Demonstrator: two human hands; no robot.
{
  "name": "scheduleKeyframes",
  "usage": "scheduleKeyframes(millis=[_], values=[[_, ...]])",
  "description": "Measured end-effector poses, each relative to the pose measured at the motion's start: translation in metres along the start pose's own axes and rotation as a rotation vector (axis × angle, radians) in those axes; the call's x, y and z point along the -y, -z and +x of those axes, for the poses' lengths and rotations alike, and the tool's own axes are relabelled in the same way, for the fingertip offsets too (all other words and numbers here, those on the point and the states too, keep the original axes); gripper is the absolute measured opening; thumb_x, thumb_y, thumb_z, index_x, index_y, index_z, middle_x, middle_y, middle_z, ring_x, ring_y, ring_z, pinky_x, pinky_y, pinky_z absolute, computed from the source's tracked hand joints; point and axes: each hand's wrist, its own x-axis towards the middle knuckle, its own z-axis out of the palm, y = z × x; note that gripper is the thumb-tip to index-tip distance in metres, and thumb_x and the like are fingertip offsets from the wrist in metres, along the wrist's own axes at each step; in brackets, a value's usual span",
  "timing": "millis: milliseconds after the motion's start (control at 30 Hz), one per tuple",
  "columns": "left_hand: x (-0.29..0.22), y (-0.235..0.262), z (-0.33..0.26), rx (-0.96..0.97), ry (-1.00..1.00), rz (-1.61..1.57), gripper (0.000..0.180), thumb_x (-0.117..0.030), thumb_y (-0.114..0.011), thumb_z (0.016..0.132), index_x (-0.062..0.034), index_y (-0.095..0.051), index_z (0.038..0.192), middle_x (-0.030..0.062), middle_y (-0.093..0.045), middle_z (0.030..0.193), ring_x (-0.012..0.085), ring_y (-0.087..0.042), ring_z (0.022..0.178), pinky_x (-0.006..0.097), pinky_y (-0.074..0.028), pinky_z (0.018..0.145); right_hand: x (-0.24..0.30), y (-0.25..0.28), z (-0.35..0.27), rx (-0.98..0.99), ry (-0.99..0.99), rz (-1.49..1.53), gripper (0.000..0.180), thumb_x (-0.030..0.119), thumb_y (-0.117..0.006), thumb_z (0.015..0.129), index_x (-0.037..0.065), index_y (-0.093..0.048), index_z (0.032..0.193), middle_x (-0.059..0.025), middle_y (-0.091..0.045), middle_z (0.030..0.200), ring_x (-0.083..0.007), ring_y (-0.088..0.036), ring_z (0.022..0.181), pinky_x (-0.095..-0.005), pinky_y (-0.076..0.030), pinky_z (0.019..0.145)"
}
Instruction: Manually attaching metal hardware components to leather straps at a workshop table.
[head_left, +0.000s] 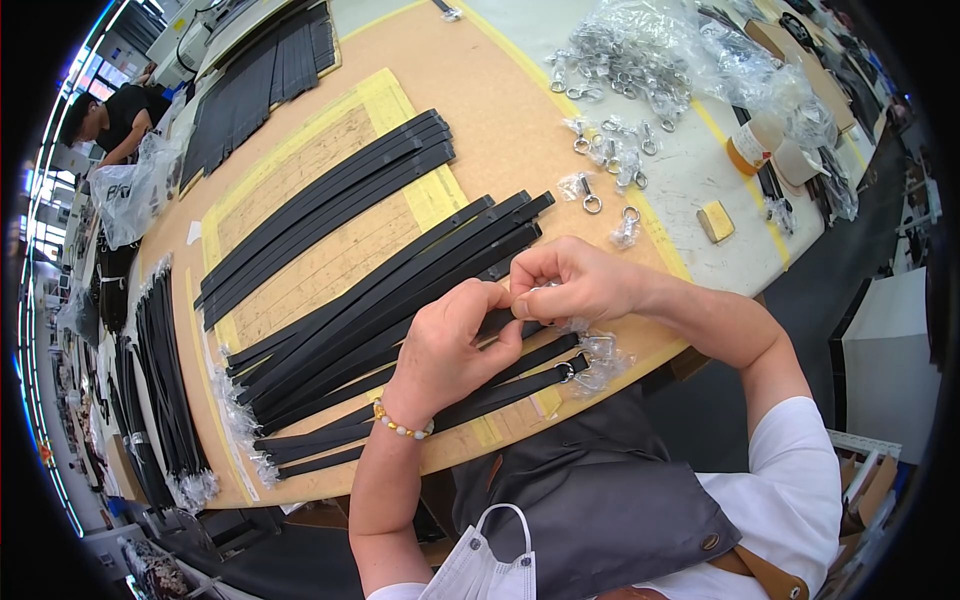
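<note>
My left hand (455, 345), a beaded bracelet on its wrist, is closed with thumb and fingers pinching the end of a black strap (497, 322). Right against it, my right hand (580, 285) is also closed in a pinch, with a bit of shiny metal showing between its fingers; its shape is mostly hidden. Clear plastic wrap shows just below my right hand. Under and beside my hands lie more long black straps (400, 270). Nearest my body, one strap ends in a metal ring fitting (568, 370) half wrapped in clear plastic (603, 362).
A stack of black straps (330, 215) lies farther off, and wider black strips (255, 95) beyond. Plastic-wrapped metal snap hooks (610, 70) are heaped at the far right, near a yellow block (715, 222) and a container of amber liquid (752, 145). A person (125, 120) works at far left.
</note>
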Motion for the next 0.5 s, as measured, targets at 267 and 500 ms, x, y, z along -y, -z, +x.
scheduleKeyframes(millis=[267, 500], values=[[-0.001, -0.001, 0.001, -0.072, -0.11, 0.023, 0.024, -0.003, -0.079, 0.068, -0.005, -0.065, 0.087, 0.0064, -0.064, 0.074, 0.0191, -0.062, 0.061, 0.027, -0.05, 0.056, 0.003, 0.012, 0.001, 0.196, -0.017, 0.097, 0.028, 0.032, -0.072, 0.096, 0.005, -0.066, 0.093, 0.0002, -0.065, 0.08, -0.0065, -0.061, 0.069, -0.0224, -0.05, 0.064], [-0.002, -0.003, -0.001, -0.063, -0.112, 0.022, 0.025, -0.002, -0.079, 0.068, -0.0053, -0.065, 0.088, 0.0067, -0.063, 0.073, 0.0196, -0.062, 0.06, 0.027, -0.05, 0.055, -0.001, 0.019, 0.001, 0.273, -0.072, -0.085, 0.033, 0.038, -0.068, 0.099, 0.006, -0.067, 0.092, 0.0005, -0.065, 0.083, -0.0055, -0.059, 0.07, -0.0222, -0.049, 0.066]])
